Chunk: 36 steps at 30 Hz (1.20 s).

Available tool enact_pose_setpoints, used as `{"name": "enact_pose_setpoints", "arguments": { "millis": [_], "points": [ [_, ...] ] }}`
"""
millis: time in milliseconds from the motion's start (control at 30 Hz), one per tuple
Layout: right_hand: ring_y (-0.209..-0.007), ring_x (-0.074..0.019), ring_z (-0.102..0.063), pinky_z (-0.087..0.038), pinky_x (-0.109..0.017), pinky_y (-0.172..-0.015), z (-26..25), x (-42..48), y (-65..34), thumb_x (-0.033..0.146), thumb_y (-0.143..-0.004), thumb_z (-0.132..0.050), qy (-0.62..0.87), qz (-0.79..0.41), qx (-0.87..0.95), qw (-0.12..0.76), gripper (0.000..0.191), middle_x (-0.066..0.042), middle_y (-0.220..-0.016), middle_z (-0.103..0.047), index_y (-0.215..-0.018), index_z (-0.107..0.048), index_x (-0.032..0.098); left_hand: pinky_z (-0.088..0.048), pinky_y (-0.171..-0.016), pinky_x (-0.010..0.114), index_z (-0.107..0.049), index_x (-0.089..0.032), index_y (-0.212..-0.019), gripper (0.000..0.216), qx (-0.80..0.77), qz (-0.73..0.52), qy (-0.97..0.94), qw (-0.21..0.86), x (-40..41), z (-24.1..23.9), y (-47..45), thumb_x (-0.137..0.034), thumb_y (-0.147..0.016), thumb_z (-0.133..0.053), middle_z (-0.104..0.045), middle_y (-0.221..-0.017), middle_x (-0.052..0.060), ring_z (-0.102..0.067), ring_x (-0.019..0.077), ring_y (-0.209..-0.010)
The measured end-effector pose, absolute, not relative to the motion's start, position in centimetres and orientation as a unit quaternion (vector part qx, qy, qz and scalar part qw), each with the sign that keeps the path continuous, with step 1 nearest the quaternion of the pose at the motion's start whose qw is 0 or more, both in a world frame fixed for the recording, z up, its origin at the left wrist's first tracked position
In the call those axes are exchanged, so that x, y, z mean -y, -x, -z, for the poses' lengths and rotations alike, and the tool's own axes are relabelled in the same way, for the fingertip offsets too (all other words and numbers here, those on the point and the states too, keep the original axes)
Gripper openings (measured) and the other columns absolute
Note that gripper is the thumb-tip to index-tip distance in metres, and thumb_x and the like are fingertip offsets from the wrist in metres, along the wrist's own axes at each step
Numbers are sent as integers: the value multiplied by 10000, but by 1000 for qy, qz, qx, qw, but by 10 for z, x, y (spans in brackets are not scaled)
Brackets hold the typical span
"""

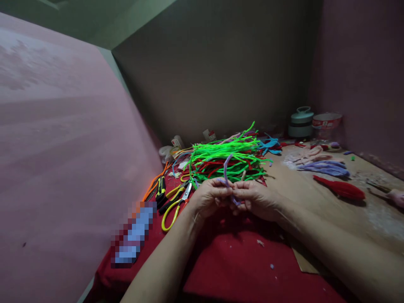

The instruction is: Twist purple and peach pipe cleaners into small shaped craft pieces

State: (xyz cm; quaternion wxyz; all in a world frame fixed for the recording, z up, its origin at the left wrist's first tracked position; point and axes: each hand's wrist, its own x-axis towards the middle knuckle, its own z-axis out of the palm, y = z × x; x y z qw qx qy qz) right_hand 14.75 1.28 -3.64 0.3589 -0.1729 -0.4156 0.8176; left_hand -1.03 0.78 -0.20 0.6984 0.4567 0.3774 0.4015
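Note:
My left hand [210, 197] and my right hand [257, 200] meet over the red cloth [240, 265], fingers pinched together. Both grip one purple pipe cleaner [226, 168], which loops up from between the fingertips. Just behind the hands lies a heap of neon green pipe cleaners [227, 158] mixed with red and blue ones.
Yellow-handled scissors [176, 206] and a black-and-yellow cutter [160, 189] lie left of my hands. Purple pieces [325, 168], pink pieces [307, 155] and a red fuzzy piece [341, 188] rest on the bare board at right. A lidded pot [301, 122] and a tub [326, 122] stand in the far corner. Walls close in left and back.

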Motion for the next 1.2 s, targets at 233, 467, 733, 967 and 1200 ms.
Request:
{"name": "enact_pose_setpoints", "arguments": {
  "millis": [233,467,733,967,1200],
  "points": [
    [-495,-132,-619,-472,-219,-449,35,-13,-149,216,-747,-636,148,-840,386,350,147,-43,-657,-638,-784,-520,134,-419,-500,205,-630,-98,-725,255,-384,-436,-445,681,-7,-3,10,-117,-515,-773,-609,-606,18,-574,108,-510],
    [-449,-72,-564,-442,-171,-405,36,-15,-147,229,-699,-694,172,-822,379,389,171,-30,-654,-625,-737,-596,95,-411,-501,221,-623,-109,-741,246,-381,-434,-465,671,-6,-5,10,-154,-547,-768,-609,-571,23,-580,128,-496],
    [-365,-36,-483,-366,-146,-330,36,-13,-144,260,-653,-722,193,-799,383,421,205,-29,-618,-622,-677,-608,92,-416,-514,215,-638,-116,-774,231,-376,-436,-473,667,-7,-4,10,-158,-579,-753,-619,-607,28,-604,136,-532],
    [-274,-13,-351,-256,-141,-261,30,-11,-145,278,-623,-733,234,-783,385,429,236,26,-485,-564,-622,-557,121,-399,-509,209,-649,-106,-761,224,-386,-440,-483,652,-7,-1,9,-168,-575,-757,-603,-602,19,-568,106,-516],
    [-411,-91,-550,-416,-192,-379,32,-12,-147,285,-645,-729,219,-784,415,405,234,-25,-578,-619,-694,-590,104,-362,-458,191,-649,-90,-769,238,-411,-448,-490,624,-7,-2,7,-228,-600,-743,-593,-576,23,-535,89,-463]
  ]
}}
